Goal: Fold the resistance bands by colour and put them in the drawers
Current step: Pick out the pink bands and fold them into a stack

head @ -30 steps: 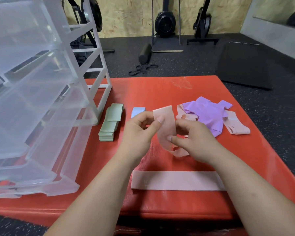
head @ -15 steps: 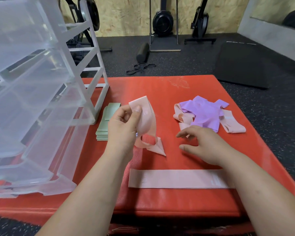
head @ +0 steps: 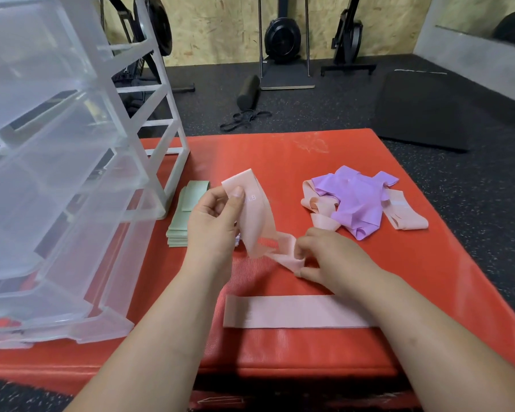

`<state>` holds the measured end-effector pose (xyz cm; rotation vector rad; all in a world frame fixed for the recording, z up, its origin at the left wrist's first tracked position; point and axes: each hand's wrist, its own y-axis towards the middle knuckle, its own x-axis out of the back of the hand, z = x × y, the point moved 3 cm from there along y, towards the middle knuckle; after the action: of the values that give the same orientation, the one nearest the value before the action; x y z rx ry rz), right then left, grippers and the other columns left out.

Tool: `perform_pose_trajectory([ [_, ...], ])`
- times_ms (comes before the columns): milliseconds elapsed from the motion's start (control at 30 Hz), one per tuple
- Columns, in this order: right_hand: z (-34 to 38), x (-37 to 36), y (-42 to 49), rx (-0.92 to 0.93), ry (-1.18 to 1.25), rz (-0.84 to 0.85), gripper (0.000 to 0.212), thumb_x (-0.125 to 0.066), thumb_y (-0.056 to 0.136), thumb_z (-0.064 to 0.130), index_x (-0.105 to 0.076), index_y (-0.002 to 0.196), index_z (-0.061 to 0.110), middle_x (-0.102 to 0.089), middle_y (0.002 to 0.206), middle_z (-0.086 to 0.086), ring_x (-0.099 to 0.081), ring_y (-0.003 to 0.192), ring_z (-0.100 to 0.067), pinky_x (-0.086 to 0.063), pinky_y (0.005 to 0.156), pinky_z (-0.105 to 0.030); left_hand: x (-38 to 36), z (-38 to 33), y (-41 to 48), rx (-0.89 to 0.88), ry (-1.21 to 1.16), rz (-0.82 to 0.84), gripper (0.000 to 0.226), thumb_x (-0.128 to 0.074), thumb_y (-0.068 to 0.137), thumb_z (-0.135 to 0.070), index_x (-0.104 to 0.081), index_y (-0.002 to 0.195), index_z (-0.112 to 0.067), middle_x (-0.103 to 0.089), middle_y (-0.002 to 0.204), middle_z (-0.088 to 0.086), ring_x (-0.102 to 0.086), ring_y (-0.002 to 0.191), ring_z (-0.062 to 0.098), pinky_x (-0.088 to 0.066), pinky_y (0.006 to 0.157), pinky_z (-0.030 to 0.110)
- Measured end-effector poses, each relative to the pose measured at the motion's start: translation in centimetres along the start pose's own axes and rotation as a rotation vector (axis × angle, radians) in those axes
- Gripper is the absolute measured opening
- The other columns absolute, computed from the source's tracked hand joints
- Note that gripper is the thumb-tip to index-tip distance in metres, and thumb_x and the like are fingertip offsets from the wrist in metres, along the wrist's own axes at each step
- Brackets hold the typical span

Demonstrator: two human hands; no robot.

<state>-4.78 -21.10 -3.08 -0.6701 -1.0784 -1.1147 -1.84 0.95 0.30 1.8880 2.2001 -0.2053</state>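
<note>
**gymrat:** So your left hand (head: pixel 217 221) has the top end of that pink band (head: pixel 259 215) pinched between thumb and fingertips, held up over the red mat (head: pixel 280 156). Your right hand (head: pixel 333 257) has its fingers curled in, pinching the twisted bottom end low near the mat. Looks to me like you're mid-untwist before the fold.

**bandguy:** Yeah, and that stuff looks thin, light and floppy, so it won't hold a shape for you. I'd bet it curls the second you let an end hang. Take it by the two ends, flat across the full width, not by one edge. Don't pull hard or it'll probably just stretch and spring back.

**gymrat:** Easiest bet is probably laying it on the mat next to the flat pink band (head: pixel 295 311) in front of you, then folding end to end. It may cling to itself a bit, so press each fold down.

**bandguy:** Agreed. Your green stack (head: pixel 185 215) sits folded just beside the clear drawers (head: pixel 57 173), so do pink the same way. The purple bands (head: pixel 354 200) and the loose pink bands (head: pixel 408 218) are heaped together off to your right. Lift from the top of the heap, don't yank one out.
</note>
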Motion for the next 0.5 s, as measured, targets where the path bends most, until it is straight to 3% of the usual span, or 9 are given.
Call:
perform_pose_trajectory([
  [133, -1.6, 2.9, -0.6, -0.085, 0.188, -0.113, 0.027, -0.087, 0.079, 0.035, -0.06, 0.081, 0.031, -0.064, 0.085, 0.014, -0.061, 0.082, -0.007, -0.054, 0.075, -0.035, 0.7, -0.1, 0.6, -0.012, -0.006, -0.111, 0.021, -0.073, 0.102, -0.032, -0.075, 0.111, -0.014, -0.06, 0.1, 0.006, -0.058, 0.091, 0.026, -0.056, 0.093, 0.061],
  [200, -2.3, 4.8, -1.3, -0.125, 0.39, -0.203, 0.026, -0.09, 0.078, 0.023, -0.065, 0.08, 0.029, -0.07, 0.087, 0.011, -0.066, 0.084, -0.008, -0.054, 0.079, -0.031, 1.0, 0.0, 0.8, -0.013, -0.03, -0.149, 0.016, -0.071, 0.103, -0.028, -0.074, 0.11, -0.014, -0.057, 0.096, 0.006, -0.058, 0.089, 0.024, -0.058, 0.096, 0.057],
  [300, -3.4, 6.8, -2.6, -0.165, 0.544, -0.323, 0.022, -0.089, 0.079, 0.012, -0.07, 0.08, 0.023, -0.075, 0.093, 0.006, -0.071, 0.089, -0.013, -0.056, 0.084, -0.032, 1.1, 0.3, 0.9, -0.014, -0.006, -0.159, 0.012, -0.066, 0.105, -0.016, -0.071, 0.112, -0.008, -0.065, 0.091, 0.009, -0.067, 0.086, 0.02, -0.064, 0.088, 0.041],
  [500, -7.1, 6.3, -5.0, -0.399, 0.52, -0.499, 0.017, -0.089, 0.08, 0.022, -0.072, 0.078, 0.023, -0.077, 0.084, 0.009, -0.072, 0.082, -0.01, -0.056, 0.084, -0.04, 0.5, 1.7, 1.0, 0.041, 0.091, -0.151, 0.01, -0.069, 0.101, -0.01, -0.07, 0.11, -0.006, -0.066, 0.101, 0.022, -0.073, 0.083, 0.023, -0.066, 0.078, 0.036],
])
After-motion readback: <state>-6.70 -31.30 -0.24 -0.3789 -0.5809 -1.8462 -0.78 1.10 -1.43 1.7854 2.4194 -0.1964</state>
